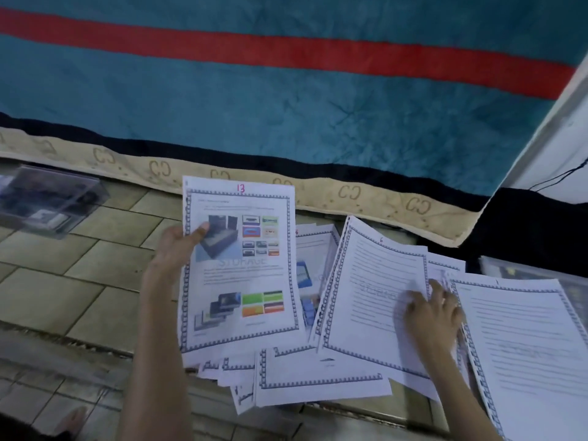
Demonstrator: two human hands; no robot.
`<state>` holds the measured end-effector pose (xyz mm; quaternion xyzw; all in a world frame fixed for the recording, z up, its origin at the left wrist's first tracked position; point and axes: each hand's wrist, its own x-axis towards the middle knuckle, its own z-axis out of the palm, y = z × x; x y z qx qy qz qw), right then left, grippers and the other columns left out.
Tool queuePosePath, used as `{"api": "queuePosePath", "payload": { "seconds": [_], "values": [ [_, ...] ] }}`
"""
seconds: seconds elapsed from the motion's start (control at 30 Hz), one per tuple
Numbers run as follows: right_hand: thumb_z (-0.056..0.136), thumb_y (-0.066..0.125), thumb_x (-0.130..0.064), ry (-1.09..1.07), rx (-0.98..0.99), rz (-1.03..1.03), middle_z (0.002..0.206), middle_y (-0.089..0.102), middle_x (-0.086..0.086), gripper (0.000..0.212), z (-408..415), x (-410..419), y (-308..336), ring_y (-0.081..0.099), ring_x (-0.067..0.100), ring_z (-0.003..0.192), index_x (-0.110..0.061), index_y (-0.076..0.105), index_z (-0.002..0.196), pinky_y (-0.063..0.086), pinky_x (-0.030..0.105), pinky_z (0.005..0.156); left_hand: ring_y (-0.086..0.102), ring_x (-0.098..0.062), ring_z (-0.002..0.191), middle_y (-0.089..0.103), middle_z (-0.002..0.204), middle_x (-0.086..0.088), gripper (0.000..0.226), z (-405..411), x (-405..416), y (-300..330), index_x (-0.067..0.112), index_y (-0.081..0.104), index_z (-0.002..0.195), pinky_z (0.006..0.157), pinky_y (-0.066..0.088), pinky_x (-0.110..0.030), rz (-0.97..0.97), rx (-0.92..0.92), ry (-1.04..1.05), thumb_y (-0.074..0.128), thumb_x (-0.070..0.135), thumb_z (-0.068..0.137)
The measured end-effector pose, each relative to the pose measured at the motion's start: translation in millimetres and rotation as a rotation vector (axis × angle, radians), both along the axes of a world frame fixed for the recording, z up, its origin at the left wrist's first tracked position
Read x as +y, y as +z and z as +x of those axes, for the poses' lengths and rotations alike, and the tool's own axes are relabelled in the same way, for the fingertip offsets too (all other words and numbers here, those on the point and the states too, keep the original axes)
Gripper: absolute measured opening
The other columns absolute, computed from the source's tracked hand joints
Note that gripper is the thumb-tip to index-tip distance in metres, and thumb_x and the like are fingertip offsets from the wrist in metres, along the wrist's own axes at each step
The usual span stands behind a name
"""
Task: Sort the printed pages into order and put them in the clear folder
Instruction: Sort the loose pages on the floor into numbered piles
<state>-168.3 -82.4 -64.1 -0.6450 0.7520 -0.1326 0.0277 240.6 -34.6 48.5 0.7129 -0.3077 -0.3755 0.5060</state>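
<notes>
Nearest you, a loose fan of printed pages (321,377) lies overlapped on the tiled floor (79,281), their bordered edges poking out from under one another, so the order is not yet set. A bare foot (71,418) shows at the near left corner.

Your left hand (178,246) pinches page 13 (241,268) by its left edge, thumb on the printed face, lifting it above the pile; held up like that, I judge you are reading its red number and keeping it apart from the rest. Your right hand (432,310) lies on the spread to the right, fingers reaching along the right edge of page 6 (375,297), seemingly parting the sheets; it is blurred, so I cannot tell whether it grips or only presses. Just right of it sits page 1 (525,338), face up, likely laid there as the start of the sequence.

Under page 1, at the far right, a clear-looking sheet (521,268) peeks out; it may be the folder, but I cannot be sure, and no page is inside it yet. Farther left, a clear plastic box (47,202) stands on the tiles with dark items inside, too dim to name.

Beyond everything, a teal blanket (286,106) with a red stripe hangs down, its beige patterned hem touching the floor
</notes>
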Motion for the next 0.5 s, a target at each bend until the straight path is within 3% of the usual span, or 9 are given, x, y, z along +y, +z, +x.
{"api": "queuePosePath", "payload": {
  "seconds": [0.03, 0.1, 0.17, 0.23, 0.3, 0.37, 0.4, 0.5],
  "values": [
    [0.091, 0.047, -0.031, 0.024, -0.12, 0.033, 0.138, 0.046, 0.016, 0.036, 3.6, -1.4, 12.1, 0.035, 0.04, 0.126, -0.013, 0.064, 0.117, 0.026, 0.052, 0.102, 0.067, -0.034, 0.09, 0.07, 0.101, -0.018, 0.036, -0.6, -1.2, 11.5, 0.011, 0.069, 0.098, 0.087, 0.052, -0.052, -0.038, -0.001, -0.004, 0.068, 0.042, 0.079],
    [0.086, 0.038, -0.066, 0.108, -0.616, 0.127, 0.134, 0.053, 0.01, 0.068, 18.3, 0.5, 49.1, 0.043, 0.031, 0.126, -0.018, 0.05, 0.133, 0.034, 0.046, 0.104, 0.068, -0.033, 0.093, 0.072, 0.097, -0.011, 0.032, -11.9, -7.5, 35.2, 0.014, 0.071, 0.095, 0.088, 0.052, -0.05, -0.115, -0.004, -0.045, 0.07, 0.042, 0.078],
    [0.074, 0.046, -0.076, 0.228, -1.097, 0.302, 0.129, 0.059, 0.001, 0.081, 37.1, 6.2, 84.1, 0.052, 0.018, 0.122, -0.028, 0.04, 0.139, 0.04, 0.039, 0.101, 0.071, -0.02, 0.083, 0.074, 0.082, 0.0, 0.017, -35.5, -21.1, 52.1, 0.013, 0.067, 0.096, 0.075, 0.057, -0.033, -0.159, -0.004, -0.131, 0.063, 0.027, 0.087],
    [0.059, 0.064, -0.076, 0.311, -1.305, 0.372, 0.12, 0.067, -0.003, 0.091, 47.2, 6.8, 105.9, 0.063, 0.016, 0.111, -0.037, 0.037, 0.137, 0.048, 0.037, 0.091, 0.07, -0.009, 0.067, 0.074, 0.076, 0.003, 0.008, -67.8, -34.9, 60.4, 0.014, 0.066, 0.091, 0.065, 0.057, -0.023, -0.171, 0.023, -0.178, 0.06, 0.019, 0.089],
    [0.062, 0.079, -0.052, 0.319, -1.369, 0.297, 0.105, 0.073, 0.002, 0.089, 46.6, 5.8, 118.8, 0.071, 0.019, 0.092, -0.038, 0.033, 0.137, 0.058, 0.035, 0.074, 0.068, -0.017, 0.083, 0.071, 0.099, -0.009, 0.014, -96.6, -48.9, 53.4, 0.012, 0.067, 0.1, 0.081, 0.055, -0.032, -0.187, 0.037, -0.215, 0.062, 0.018, 0.088],
    [0.076, 0.075, -0.018, 0.252, -1.268, 0.151, 0.101, 0.071, 0.004, 0.086, 33.9, 4.2, 123.1, 0.072, 0.015, 0.079, -0.039, 0.023, 0.143, 0.059, 0.028, 0.063, 0.063, -0.024, 0.097, 0.067, 0.107, -0.013, 0.025, -121.3, -57.9, 34.0, 0.005, 0.064, 0.111, 0.086, 0.051, -0.035, -0.149, 0.091, -0.252, 0.06, 0.018, 0.089],
    [0.08, 0.071, -0.009, 0.231, -1.176, 0.098, 0.106, 0.068, 0.003, 0.088, 21.2, 2.0, 118.8, 0.071, 0.014, 0.082, -0.039, 0.019, 0.144, 0.059, 0.028, 0.064, 0.063, -0.024, 0.099, 0.066, 0.108, -0.012, 0.027, -130.3, -62.5, 21.3, 0.005, 0.063, 0.113, 0.085, 0.05, -0.034, -0.102, 0.117, -0.283, 0.058, 0.02, 0.091],
    [0.083, 0.068, -0.007, 0.192, -0.837, 0.08, 0.124, 0.061, 0.006, 0.083, -18.0, -2.1, 93.9, 0.062, 0.027, 0.103, -0.038, 0.022, 0.145, 0.054, 0.046, 0.081, 0.061, -0.024, 0.095, 0.062, 0.121, -0.014, 0.027, -143.8, -60.0, -16.7, 0.011, 0.057, 0.116, 0.073, 0.05, -0.028, 0.096, 0.138, -0.37, 0.059, 0.02, 0.091]
  ]
}}
